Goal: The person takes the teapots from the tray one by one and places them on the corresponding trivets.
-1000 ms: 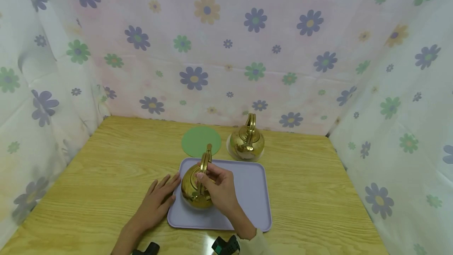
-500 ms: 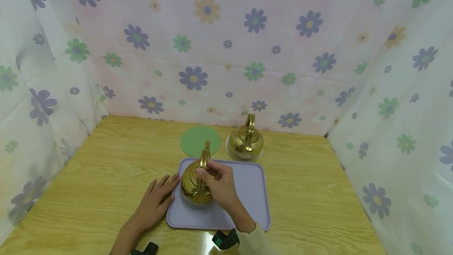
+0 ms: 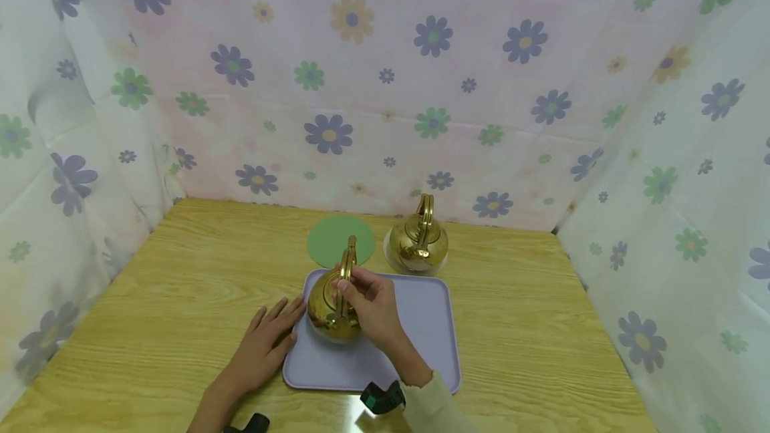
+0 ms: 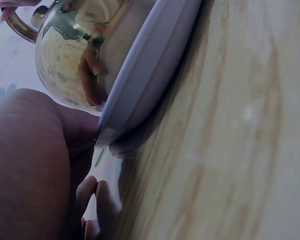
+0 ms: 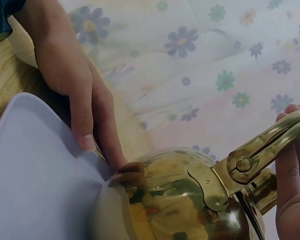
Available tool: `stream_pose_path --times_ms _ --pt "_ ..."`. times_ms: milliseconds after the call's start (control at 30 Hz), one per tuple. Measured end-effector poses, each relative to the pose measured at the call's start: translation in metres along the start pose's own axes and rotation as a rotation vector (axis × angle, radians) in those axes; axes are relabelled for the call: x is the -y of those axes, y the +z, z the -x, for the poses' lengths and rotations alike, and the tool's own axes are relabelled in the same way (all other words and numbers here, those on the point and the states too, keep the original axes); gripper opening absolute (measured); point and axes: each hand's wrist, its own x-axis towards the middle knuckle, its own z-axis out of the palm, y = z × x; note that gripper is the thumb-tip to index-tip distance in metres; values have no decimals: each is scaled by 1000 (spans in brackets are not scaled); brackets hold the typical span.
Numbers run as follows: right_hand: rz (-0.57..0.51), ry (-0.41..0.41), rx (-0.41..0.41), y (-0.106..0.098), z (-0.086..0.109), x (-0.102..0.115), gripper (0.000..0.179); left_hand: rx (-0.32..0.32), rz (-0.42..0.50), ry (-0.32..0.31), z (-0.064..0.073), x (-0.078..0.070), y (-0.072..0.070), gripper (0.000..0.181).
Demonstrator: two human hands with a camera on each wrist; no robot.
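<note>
A shiny gold kettle [image 3: 329, 326] is at the left half of a lilac rectangular tray [image 3: 421, 319]. My right hand [image 3: 377, 313] grips its upright handle between thumb and fingers, and the right wrist view shows the fingers under the handle [image 5: 270, 142]. Whether the kettle's base touches the tray cannot be made out. Palm down beside the tray, my left hand [image 3: 265, 346] has its fingers extended, with fingertips and thumb at the tray's left rim. In the left wrist view the kettle [image 4: 65, 60] bulges above the tray's rim [image 4: 145, 65].
Behind the tray lies a flat green round mat [image 3: 337, 239]. A second gold kettle [image 3: 415, 249] stands to its right on a pale round base [image 3: 391, 259]. Flowered cloth [image 3: 385, 99] hangs along the back and sides of the wooden table [image 3: 517, 326].
My right hand and the kettle in its grip have shifted slightly upward in the head view, toward the back of the tray. My left hand keeps its place at the rim.
</note>
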Motion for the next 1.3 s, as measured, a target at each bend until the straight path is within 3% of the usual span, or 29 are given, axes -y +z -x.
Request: stream_pose_path --times_ms 1033,1300 --pt "-8 -6 -32 -10 -20 -8 36 23 13 -26 0 -4 -2 48" --pt "-12 -4 -19 -10 -24 -8 37 1 -10 -7 1 -1 -1 48"
